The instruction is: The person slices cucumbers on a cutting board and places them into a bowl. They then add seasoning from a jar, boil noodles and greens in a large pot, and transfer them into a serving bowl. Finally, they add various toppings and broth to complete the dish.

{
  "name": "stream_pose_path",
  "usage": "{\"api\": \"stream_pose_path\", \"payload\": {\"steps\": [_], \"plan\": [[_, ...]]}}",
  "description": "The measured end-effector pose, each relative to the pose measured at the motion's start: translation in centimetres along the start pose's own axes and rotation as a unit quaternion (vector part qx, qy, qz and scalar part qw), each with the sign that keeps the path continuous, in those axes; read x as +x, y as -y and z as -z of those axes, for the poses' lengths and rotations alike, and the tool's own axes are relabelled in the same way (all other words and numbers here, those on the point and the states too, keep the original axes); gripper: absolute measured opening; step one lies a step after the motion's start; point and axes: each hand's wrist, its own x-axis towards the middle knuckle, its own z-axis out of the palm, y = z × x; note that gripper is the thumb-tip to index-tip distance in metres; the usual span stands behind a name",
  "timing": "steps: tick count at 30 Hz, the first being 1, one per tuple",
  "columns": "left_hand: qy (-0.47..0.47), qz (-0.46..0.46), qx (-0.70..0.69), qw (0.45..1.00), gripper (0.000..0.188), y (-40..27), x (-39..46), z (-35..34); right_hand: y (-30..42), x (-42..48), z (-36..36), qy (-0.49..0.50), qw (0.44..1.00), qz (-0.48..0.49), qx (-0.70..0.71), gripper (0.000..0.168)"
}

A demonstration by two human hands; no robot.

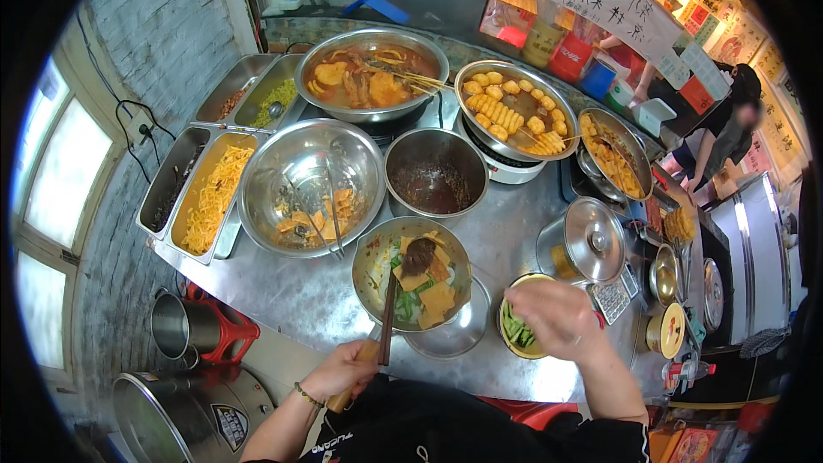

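Observation:
My left hand (337, 366) grips the wooden handle (368, 355) of a saucepan (360, 292). In the saucepan are beancurd-skin pieces (438, 299), green vegetables, pale noodle-like food and a clump of dark brown sauce (419, 258). A pair of brown chopsticks (388, 318) leans over its near rim, beside my left hand. A round metal lid (472, 328) lies partly beneath the saucepan. My right hand (559, 318) is over a yellow-rimmed container (531, 355) of cut cucumber (516, 328). Its fingers are blurred and curled, and whatever may be between them is hidden.
Beyond the saucepan stand a steel basin (257, 161) with tongs and a deep pot (437, 148) of dark sauce. Topping trays (180, 170) line the left. Broth basins (373, 112) sit at the back. A lidded pot (595, 231) stands right; a person (720, 122) is beyond the counter.

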Motion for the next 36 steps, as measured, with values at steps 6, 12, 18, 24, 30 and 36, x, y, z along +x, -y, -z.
{"api": "stream_pose_path", "payload": {"steps": [6, 12, 18, 24, 30, 36], "plan": [[-0.006, 0.005, -0.016, 1.000, 0.008, 0.0, -0.4, 0.1, 0.4, 0.3, -0.7, -0.053, 0.998, 0.027, -0.017, 0.018], [-0.012, -0.004, 0.026, 1.000, 0.007, -0.4, 0.4, -0.6, -8.6, 2.9, -4.9, -0.293, 0.854, -0.353, 0.246, 0.021], [-0.008, -0.004, -0.015, 1.000, 0.008, -0.6, -0.4, -1.1, -14.2, 0.4, -5.7, -0.093, 0.928, -0.357, 0.056, 0.039], [0.003, -0.006, -0.035, 0.999, 0.014, 0.2, 0.1, -1.4, -15.2, -4.8, 4.5, -0.030, 0.801, -0.526, -0.285, 0.035], [0.018, 0.009, -0.020, 1.000, 0.013, 0.3, 0.6, -2.0, -20.4, -8.1, 6.1, -0.002, 0.803, -0.536, -0.262, 0.022], [0.014, 0.023, -0.023, 0.999, 0.013, 0.5, 0.0, -2.5, -15.7, -7.8, 7.0, -0.044, 0.838, -0.530, -0.120, 0.028]]}}
